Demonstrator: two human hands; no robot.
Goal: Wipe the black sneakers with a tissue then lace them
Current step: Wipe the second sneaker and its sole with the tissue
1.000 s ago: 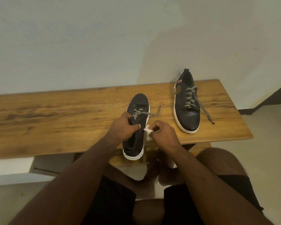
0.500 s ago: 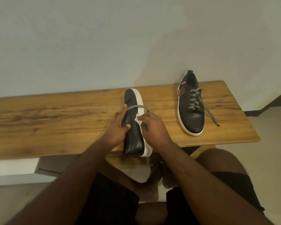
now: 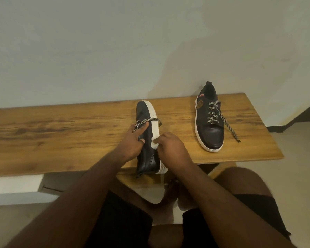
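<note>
From the head camera: gripped by the left hand (image 3: 131, 144) across its black upper and tipped onto its side at the near edge of the wooden bench (image 3: 61, 136), white sole turned rightward, the near sneaker (image 3: 147, 158), with a checkered lace (image 3: 147, 120) draped over it. Pinched in the curled fingers of the right hand (image 3: 174, 149) and pressed against that sole, a small white tissue (image 3: 154, 144). Upright and untouched farther right on the bench, well apart from both hands, the second sneaker (image 3: 210, 133), laces loose.
</note>
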